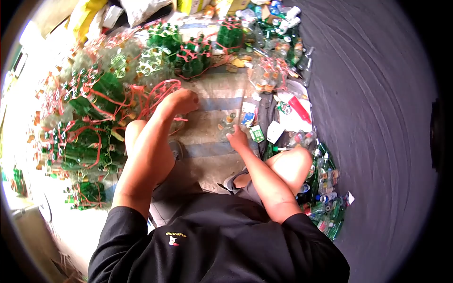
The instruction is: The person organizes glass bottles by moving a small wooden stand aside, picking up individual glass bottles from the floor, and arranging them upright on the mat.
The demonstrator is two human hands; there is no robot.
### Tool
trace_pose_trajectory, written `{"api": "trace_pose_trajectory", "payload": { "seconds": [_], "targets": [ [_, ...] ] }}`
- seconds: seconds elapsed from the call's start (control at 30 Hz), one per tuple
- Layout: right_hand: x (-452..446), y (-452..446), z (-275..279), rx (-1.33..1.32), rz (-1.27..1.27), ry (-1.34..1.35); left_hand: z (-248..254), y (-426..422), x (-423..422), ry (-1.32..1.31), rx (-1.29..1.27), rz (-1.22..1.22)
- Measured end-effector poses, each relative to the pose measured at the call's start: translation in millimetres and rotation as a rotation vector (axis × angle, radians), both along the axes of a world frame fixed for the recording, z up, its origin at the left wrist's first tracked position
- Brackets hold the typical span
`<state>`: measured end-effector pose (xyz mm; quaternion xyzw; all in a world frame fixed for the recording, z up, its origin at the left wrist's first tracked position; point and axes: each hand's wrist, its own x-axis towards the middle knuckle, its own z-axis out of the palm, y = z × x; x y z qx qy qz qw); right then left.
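My left hand is closed, fingers curled downward, above the striped mat. Beside its wrist loops pink plastic string; whether the fingers grip the string is hidden. My right hand reaches low over the mat, with a finger and thumb apart and nothing visible between them. Just beyond its fingertips lies a small clear plastic bottle. Left of my left arm stand bundles of green bottles tied with pink string.
More tied bottles stand at the far end of the mat. Loose bottles pile up by my right knee, along a dark sheet. A green-and-white packet, white paper and a red object lie right of the mat.
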<state>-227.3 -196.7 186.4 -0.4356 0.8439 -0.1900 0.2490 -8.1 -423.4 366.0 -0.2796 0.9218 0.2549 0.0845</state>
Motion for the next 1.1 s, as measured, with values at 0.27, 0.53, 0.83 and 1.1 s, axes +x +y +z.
{"api": "trace_pose_trajectory", "payload": {
  "seconds": [0.27, 0.53, 0.83, 1.1],
  "targets": [
    [-24.9, 4.5, 59.7, 0.183, 0.196, 0.031, -65.5, -34.0, 7.5, 0.171, -0.032, -0.16],
    [-113.9, 99.0, 236.5, -0.658, -0.295, -0.544, -4.7, 12.0, -4.8, 0.064, 0.186, 0.012],
    [-244.0, 344.0, 95.4, -0.977, -1.318, -0.795, 8.1, 35.5, -11.4, -0.075, 0.138, 0.142],
    [-317.0, 440.1, -27.1, -0.859, -1.629, -0.97, 0.4, 51.4, -32.0, -0.165, 0.309, 0.163]
  ]
}}
